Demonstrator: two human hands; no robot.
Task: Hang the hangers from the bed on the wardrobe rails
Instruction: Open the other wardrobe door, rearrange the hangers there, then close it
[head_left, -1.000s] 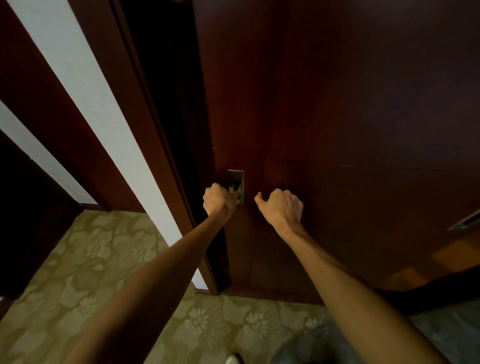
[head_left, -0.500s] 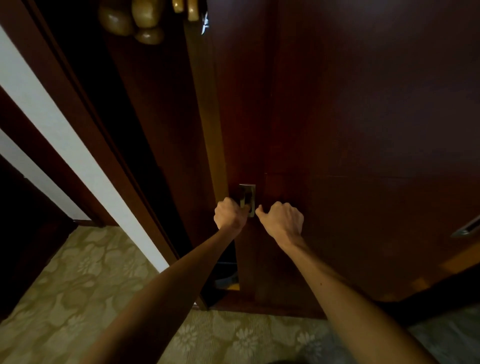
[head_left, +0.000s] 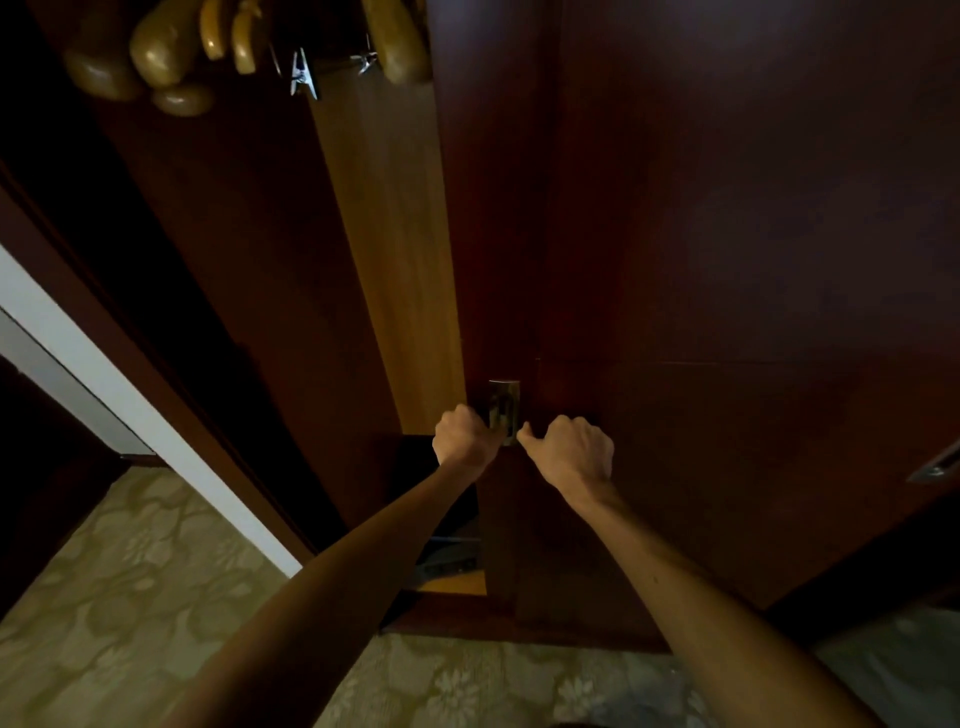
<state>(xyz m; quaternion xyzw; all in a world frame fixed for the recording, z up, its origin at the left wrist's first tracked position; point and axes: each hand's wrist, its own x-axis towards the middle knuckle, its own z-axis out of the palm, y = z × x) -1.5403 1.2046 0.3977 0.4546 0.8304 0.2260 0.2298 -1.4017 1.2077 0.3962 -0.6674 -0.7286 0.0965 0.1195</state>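
A dark wooden sliding wardrobe door (head_left: 701, 260) fills the right half of the view. Its recessed metal handle (head_left: 504, 405) sits at the door's left edge. My left hand (head_left: 462, 439) is curled on that handle and door edge. My right hand (head_left: 569, 452) is a loose fist pressed against the door face just right of the handle. Through the opening at top left, several wooden hangers (head_left: 161, 52) hang inside the wardrobe, one with a metal clip (head_left: 303, 78). The rail itself is out of view.
Inside the opening I see a lighter wooden back panel (head_left: 389, 234) and a dark object low down (head_left: 447, 556). A white wall strip (head_left: 119, 395) and dark frame stand to the left. Patterned carpet (head_left: 130, 597) covers the floor. A second handle (head_left: 935, 467) shows at far right.
The door has slid to the right under both hands, widening the opening. The hangers and the light back panel have come into view.
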